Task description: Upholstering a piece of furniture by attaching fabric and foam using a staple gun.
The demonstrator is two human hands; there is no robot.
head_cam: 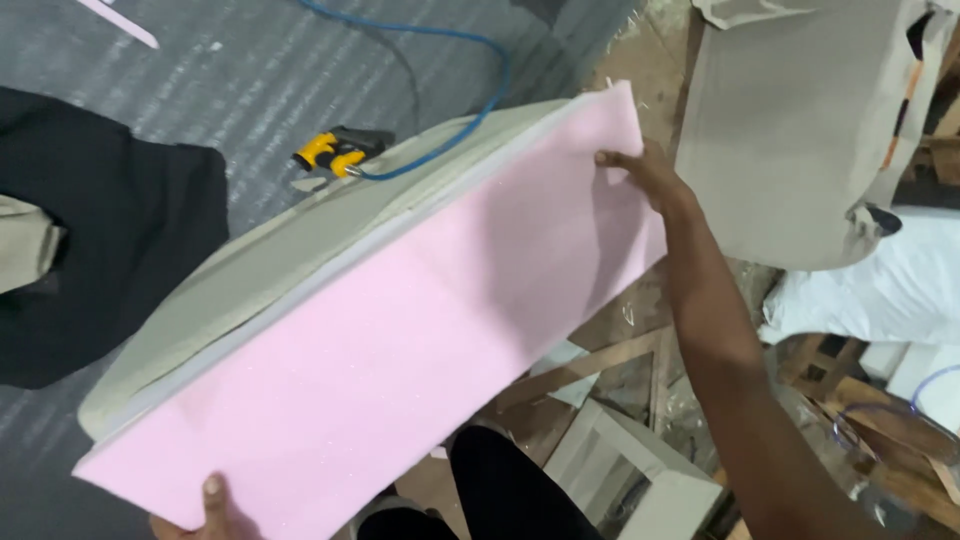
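Pink rectangular foam slab point(400, 350), backed with a grey fabric panel point(270, 260), is tilted between both hands. Right hand point(645, 172) has its grip closed on the far upper edge; left hand point(215, 510) clamps the near lower corner, above the grey floor point(250, 90).

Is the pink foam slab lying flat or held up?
Held up, tilted: the pink foam slab is gripped by left hand and right hand.

Both hands are bare, with no gloves or rings. The right forearm point(720, 330) shows no sleeve. Dark trousers point(510, 490) below.
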